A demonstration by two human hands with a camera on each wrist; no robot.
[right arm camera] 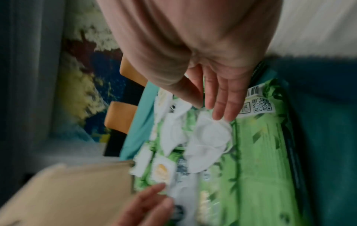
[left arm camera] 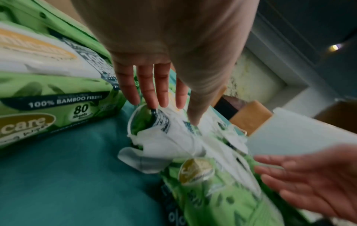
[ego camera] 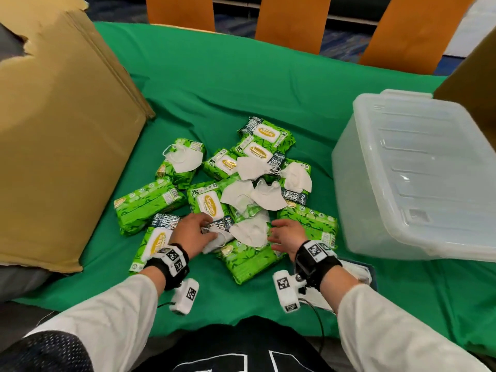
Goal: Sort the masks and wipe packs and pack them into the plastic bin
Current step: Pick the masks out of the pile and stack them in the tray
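Note:
Several green wipe packs (ego camera: 147, 202) and white masks (ego camera: 252, 232) lie mixed in a heap on the green cloth. My left hand (ego camera: 196, 229) reaches into the heap's near left side, its straight fingers (left arm camera: 154, 99) touching a white mask (left arm camera: 164, 137) that lies over a pack. My right hand (ego camera: 284, 234) hovers at the near right side with fingers (right arm camera: 218, 99) spread straight, just above another mask (right arm camera: 208, 142). Neither hand grips anything. The clear plastic bin (ego camera: 416, 170) stands to the right of the heap, beyond my right hand.
A large sheet of cardboard (ego camera: 61, 143) leans at the left of the table. Orange chair backs (ego camera: 292, 20) line the far edge. A flat white item on a dark blue base (ego camera: 359, 269) lies under my right wrist. Bare green cloth (ego camera: 228, 84) stretches behind the heap.

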